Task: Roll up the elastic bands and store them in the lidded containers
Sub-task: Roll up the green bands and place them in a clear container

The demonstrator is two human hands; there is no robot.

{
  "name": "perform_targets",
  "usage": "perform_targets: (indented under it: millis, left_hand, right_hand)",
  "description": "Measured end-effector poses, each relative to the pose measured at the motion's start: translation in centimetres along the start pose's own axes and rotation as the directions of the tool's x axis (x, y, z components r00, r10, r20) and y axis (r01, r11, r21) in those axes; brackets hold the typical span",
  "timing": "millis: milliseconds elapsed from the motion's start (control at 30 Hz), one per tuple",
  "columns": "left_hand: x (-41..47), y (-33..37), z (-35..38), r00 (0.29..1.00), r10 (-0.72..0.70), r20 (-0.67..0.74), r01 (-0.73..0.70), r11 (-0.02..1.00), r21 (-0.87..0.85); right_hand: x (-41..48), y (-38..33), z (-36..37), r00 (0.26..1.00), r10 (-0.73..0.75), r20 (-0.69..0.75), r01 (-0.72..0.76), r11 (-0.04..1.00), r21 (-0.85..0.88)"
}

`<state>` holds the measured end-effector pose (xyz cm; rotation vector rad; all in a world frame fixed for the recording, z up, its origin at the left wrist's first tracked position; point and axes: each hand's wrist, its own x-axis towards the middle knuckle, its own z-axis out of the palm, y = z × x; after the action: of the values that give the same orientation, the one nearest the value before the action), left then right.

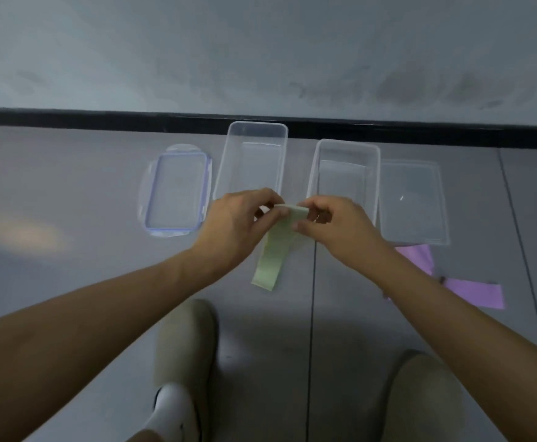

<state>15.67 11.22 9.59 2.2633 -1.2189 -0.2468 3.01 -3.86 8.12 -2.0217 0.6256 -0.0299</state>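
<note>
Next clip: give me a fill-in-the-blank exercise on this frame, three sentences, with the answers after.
1. The band pinched by the left hand and right hand is ____ in colour.
2. The blue-trimmed lid lies to the ____ of the two containers.
3. The other band, lying on the floor beside the right forearm, is ____.
Missing words: green; left; purple.
</note>
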Motion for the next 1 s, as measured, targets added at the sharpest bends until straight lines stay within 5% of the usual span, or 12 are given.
perform_targets:
  millis: [100, 300, 400, 533, 700, 833, 1000]
  left_hand:
    - [0.7, -0.6, -0.6, 0.999, -0.03, -0.022, 0.028, 0.996, -0.084]
    - [0.8, -1.7, 0.1, 0.996, -0.089, 0.004, 0.089, 0.982, -0.169]
    - [0.4, -1.7, 0.8, 0.98, -0.148, 0.133, 0.18, 0.945, -0.273]
    - [-0.7, -2.5, 2.7, 0.87, -0.145, 0.471, 0.366, 0.83, -0.422]
    - [-3.0, -3.2, 5.3, 0.801, -0.173, 0.574, 0.507, 0.706, -0.494]
    - [-5.8, -3.4, 7.3, 0.728, -0.228, 0.646, 0.639, 0.568, -0.519]
    - [-8.4, -4.8, 9.8, 0.622, -0.386, 0.681, 0.781, 0.356, -0.513]
  right_hand:
    - [0.4, -0.5, 0.5, 0.99, -0.116, -0.08, 0.102, 0.983, -0.156]
    - [0.9, -0.3, 0.7, 0.997, -0.064, -0.035, 0.067, 0.994, 0.088]
    - [0.6, 0.0, 0.6, 0.996, -0.084, 0.015, 0.08, 0.976, 0.202]
    - [0.2, 0.4, 0.1, 0.999, 0.005, 0.052, -0.027, 0.9, 0.435]
    - [0.5, 1.4, -0.1, 0.992, 0.118, 0.038, -0.119, 0.824, 0.554]
    - [2.0, 3.3, 1.0, 0.976, 0.217, 0.017, -0.192, 0.818, 0.542]
    - [4.4, 6.1, 4.3, 0.961, 0.276, -0.009, -0.259, 0.912, 0.319]
